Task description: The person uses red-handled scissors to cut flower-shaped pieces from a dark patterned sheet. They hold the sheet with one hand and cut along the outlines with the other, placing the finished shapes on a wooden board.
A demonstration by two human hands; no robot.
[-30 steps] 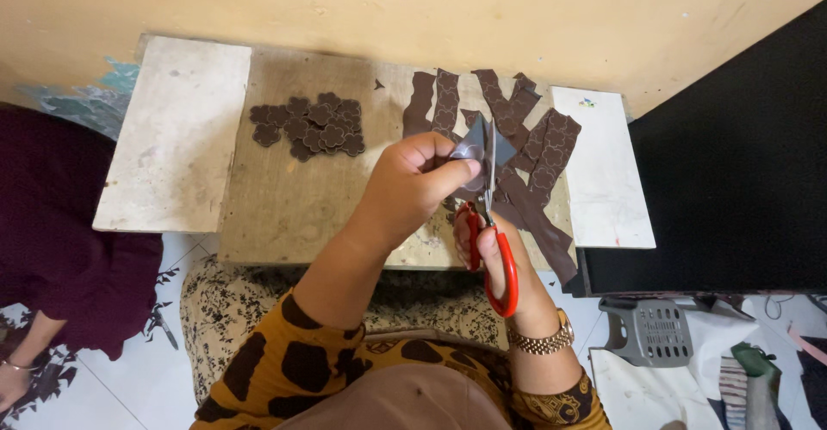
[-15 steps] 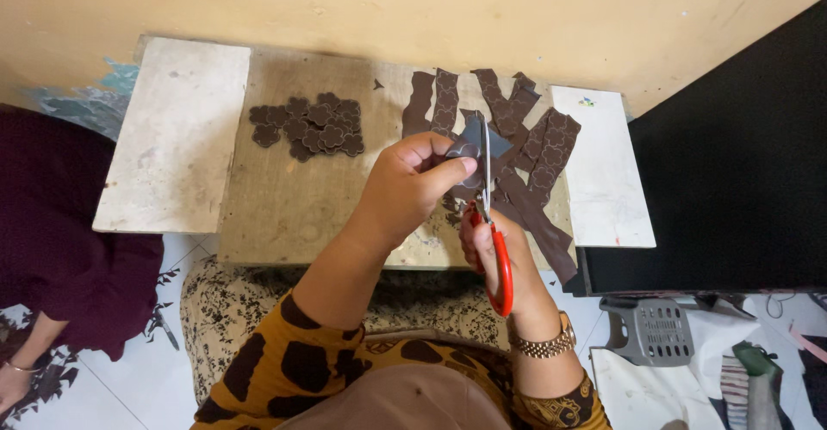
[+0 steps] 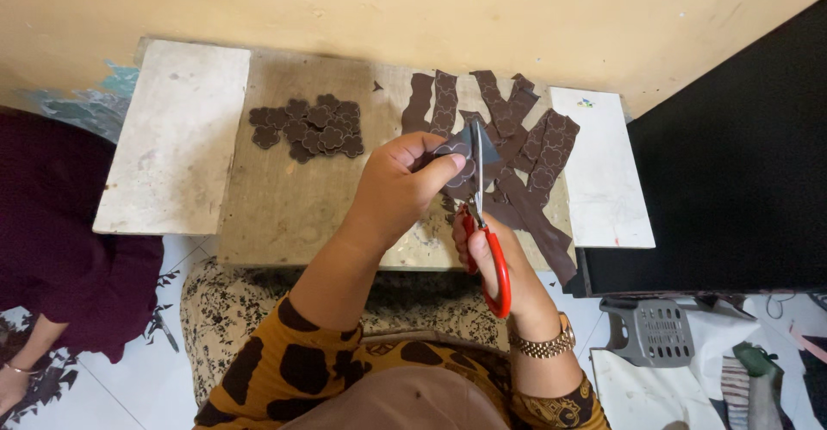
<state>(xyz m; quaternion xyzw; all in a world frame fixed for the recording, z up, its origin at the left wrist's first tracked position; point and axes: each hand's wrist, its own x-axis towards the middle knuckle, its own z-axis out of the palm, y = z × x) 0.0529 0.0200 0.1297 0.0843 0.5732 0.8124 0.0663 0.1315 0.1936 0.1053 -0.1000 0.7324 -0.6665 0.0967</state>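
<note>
1. Scissors (image 3: 484,240) with red handles sit in my right hand (image 3: 495,262), fingers through the loops, blades pointing to twelve o'clock and biting into the dark brown strip (image 3: 465,156).
2. My left hand (image 3: 398,184) is closed on that strip, thumb and fingertips pinching it just at nine o'clock of the blades, above the wooden board (image 3: 301,197).
3. To cut well, I judge I should feed the strip by turning it with the pinching hand and keep the scissors steady, following the scalloped outline marked on the piece.
4. Short bites near the blade pivot should give a cleaner curve than long snips at the tips.
5. My thumb lies close to the blades, so I would keep it back from the cutting line.
6. Finished flower-shaped pieces (image 3: 310,128) are heaped at ten o'clock of my hands on the board; uncut strips (image 3: 534,150) fan out at one o'clock.
7. Another person's dark red sleeve (image 3: 52,249) shows at nine o'clock, well apart.
</note>
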